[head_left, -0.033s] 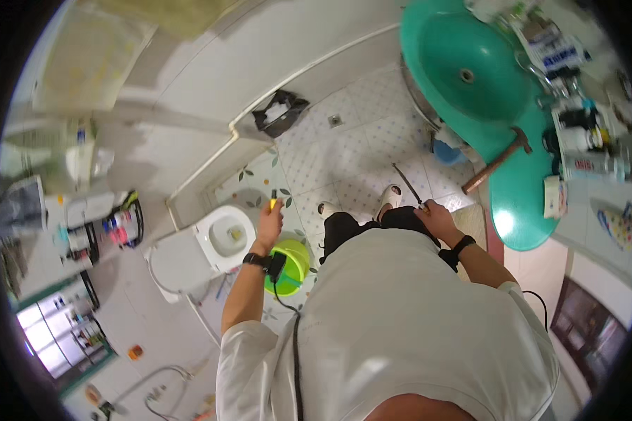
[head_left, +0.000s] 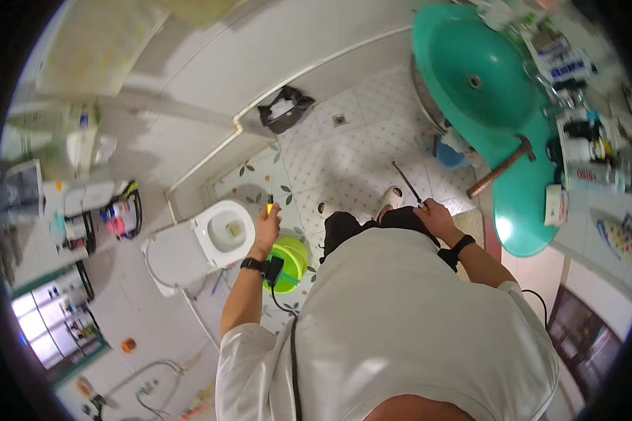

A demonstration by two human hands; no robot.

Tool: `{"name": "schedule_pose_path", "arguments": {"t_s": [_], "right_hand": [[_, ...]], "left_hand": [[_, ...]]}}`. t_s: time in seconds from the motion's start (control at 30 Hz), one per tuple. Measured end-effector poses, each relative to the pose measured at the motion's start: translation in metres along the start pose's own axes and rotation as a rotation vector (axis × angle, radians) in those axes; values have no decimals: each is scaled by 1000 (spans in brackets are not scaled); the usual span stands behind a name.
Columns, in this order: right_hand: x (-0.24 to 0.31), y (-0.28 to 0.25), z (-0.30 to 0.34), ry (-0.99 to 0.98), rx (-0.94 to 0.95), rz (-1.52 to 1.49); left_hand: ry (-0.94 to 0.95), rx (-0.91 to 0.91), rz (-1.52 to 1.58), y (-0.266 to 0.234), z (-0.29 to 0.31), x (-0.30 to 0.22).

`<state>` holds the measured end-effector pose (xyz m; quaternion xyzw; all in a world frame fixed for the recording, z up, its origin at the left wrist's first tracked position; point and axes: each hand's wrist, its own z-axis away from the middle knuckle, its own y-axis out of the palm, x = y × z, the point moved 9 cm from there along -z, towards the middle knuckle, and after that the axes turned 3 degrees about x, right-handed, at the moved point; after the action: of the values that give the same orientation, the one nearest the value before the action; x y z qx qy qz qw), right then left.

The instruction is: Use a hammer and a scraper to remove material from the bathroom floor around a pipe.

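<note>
Head view: left hand clenched on small yellow tool at 9 o'clock, beside open toilet. Right hand grasping long thin screwdriver at 3 o'clock. Apparently early stage; hammer untouched on green sink.

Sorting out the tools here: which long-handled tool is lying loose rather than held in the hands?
The hammer with the wooden handle, lying on the green sink counter. The thin rod is in the right hand.

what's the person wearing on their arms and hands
Both hands are bare. The left hand has a black wristband with a small black box, a thin black cable trailing from it. The right hand has a plain black wristband. Short white sleeves end above the elbows.
</note>
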<state>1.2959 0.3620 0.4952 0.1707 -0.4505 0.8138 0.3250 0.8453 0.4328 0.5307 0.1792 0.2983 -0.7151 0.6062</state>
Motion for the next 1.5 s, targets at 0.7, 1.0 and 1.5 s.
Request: {"name": "schedule_pose_path", "arguments": {"t_s": [0.7, 1.0, 1.5], "right_hand": [[341, 174, -164, -554, 432, 602], [383, 220, -229, -578, 578, 715], [348, 435, -428, -661, 626, 864]], "left_hand": [[-137, -386, 783, -61, 66, 234], [5, -589, 842, -89, 29, 184], [170, -374, 65, -135, -222, 153]]}}
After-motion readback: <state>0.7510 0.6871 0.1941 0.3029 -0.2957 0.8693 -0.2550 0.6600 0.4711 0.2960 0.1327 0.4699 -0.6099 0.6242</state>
